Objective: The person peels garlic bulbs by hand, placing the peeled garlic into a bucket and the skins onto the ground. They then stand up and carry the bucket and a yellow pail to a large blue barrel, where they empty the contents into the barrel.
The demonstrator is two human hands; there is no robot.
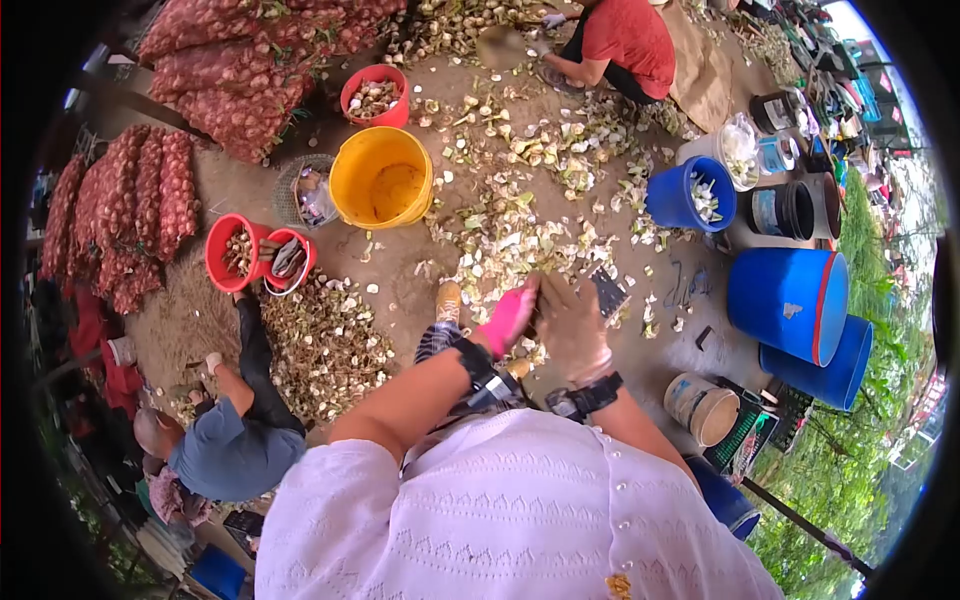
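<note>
My left hand [507, 317], in a pink glove, reaches forward with its fingers stretched out. Beside it, my right hand [570, 325] shows its back, its fingers extended. The two hands meet or overlap near the fingertips, and no object shows between them. Dark bands with small devices sit on both wrists. Under and beyond the hands, pale garlic-like bulbs and trimmings [520, 235] cover the ground. Close to my right fingertips lies a dark flat piece [608, 292]. A shoe [448, 302] is on the ground left of my gloved hand.
A yellow bucket [383, 178] and red buckets [376, 96] stand ahead left, near stacked red mesh sacks [215, 85]. At right are a blue bucket [690, 195] holding white pieces and blue barrels [785, 305]. One person [235, 445] sits left; another [625, 50] crouches ahead.
</note>
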